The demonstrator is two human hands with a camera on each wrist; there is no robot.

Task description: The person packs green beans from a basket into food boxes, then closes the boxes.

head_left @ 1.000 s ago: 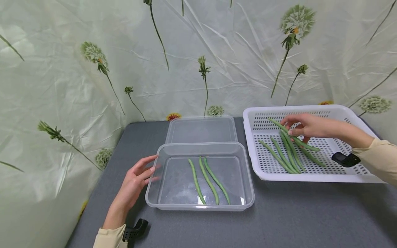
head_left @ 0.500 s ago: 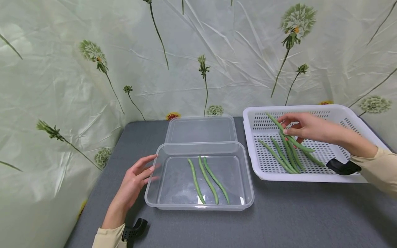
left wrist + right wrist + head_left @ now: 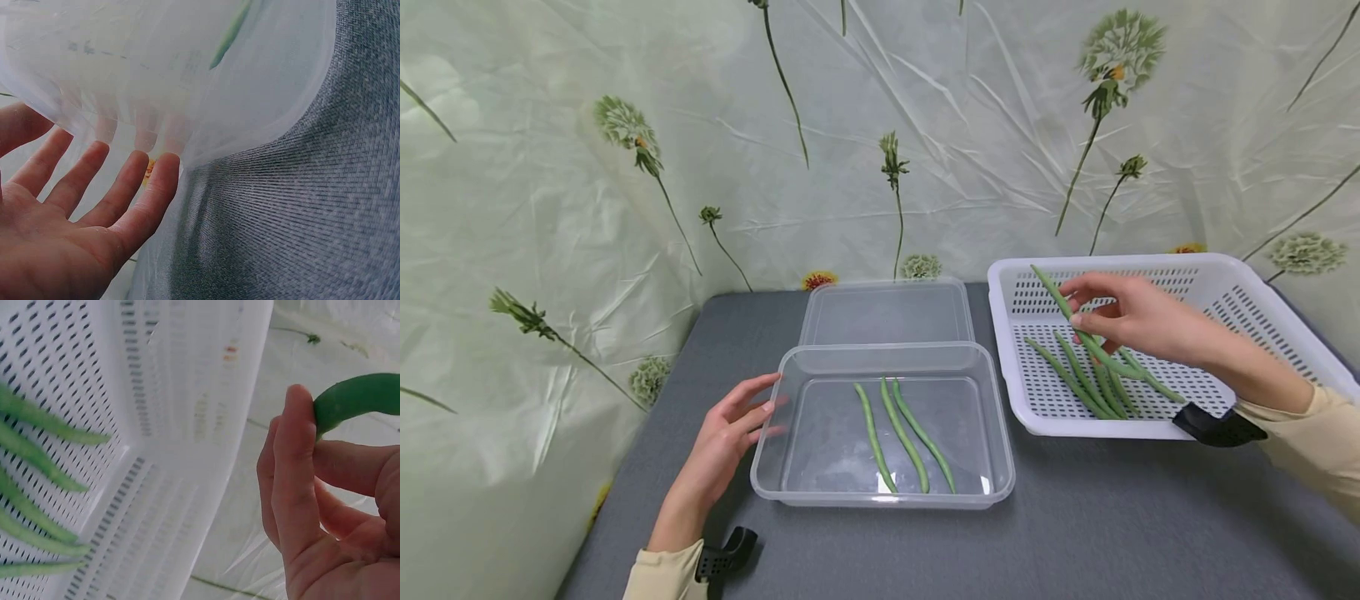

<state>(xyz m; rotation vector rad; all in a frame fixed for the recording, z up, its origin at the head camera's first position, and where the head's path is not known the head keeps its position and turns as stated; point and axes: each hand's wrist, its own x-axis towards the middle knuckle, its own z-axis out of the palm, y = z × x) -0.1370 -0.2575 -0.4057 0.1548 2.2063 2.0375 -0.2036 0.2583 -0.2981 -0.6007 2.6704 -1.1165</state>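
Note:
My right hand (image 3: 1138, 317) pinches a green bean (image 3: 1051, 290) between thumb and fingers, over the left half of a white perforated basket (image 3: 1097, 428). Beneath it, several green beans (image 3: 1067, 375) lie on the basket floor; the right wrist view shows their ends and the held bean (image 3: 359, 397) near its tip. To the left, a clear plastic container (image 3: 880, 502) holds three green beans (image 3: 872, 437) side by side. My left hand (image 3: 722, 437) has relaxed, spread fingers against the container's left wall. In the left wrist view, its fingertips (image 3: 140, 159) meet the clear plastic.
A clear lid (image 3: 887, 312) lies flat behind the container. The dark grey table (image 3: 925, 558) reaches back to a flower-printed sheet (image 3: 850, 125), which hangs along the back and left sides. The basket stands right of the container.
My right hand has moved left with the green bean, whose upper end now overlaps the basket's back rim. The left hand and container have stayed in place.

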